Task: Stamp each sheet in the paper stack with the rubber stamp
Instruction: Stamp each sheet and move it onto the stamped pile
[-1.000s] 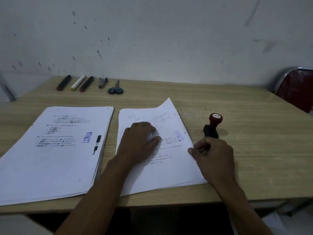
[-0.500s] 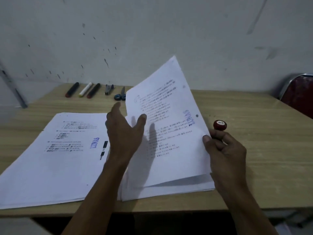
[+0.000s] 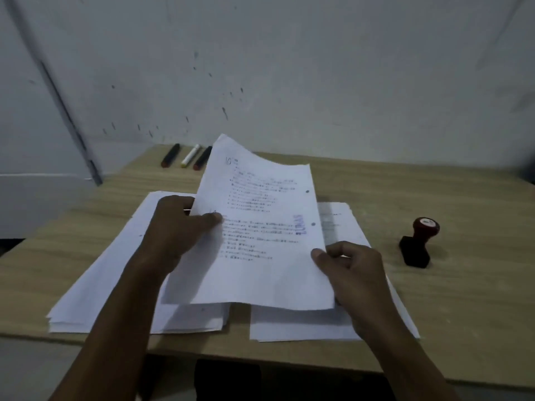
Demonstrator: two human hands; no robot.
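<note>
On the L side of the wooden worktop (image 3: pixel 434 319) lies the left paper pile (image 3: pixel 95 282), w/ three markers (image 3: pixel 188 155) behind it nr the wall. The left hand (image 3: pixel 176 230) pinches the L edge of a lifted sheet (image 3: pixel 260 235), thumb on its face, fingers behind. The sheet is held off the worktop, tilted, spanning both piles; printed text and a blue stamp mark (image 3: pixel 300 224) show nr its R edge. The right hand (image 3: pixel 351 273) grips the sheet's lower R edge, fingers curled round it. Beneath lies the right paper stack (image 3: pixel 301 325), partly hidden by sheet & hand. Well R of that, apart from both hands, the rubber stamp (image 3: pixel 419 243) stands on the worktop, red knob up, black base down.
</note>
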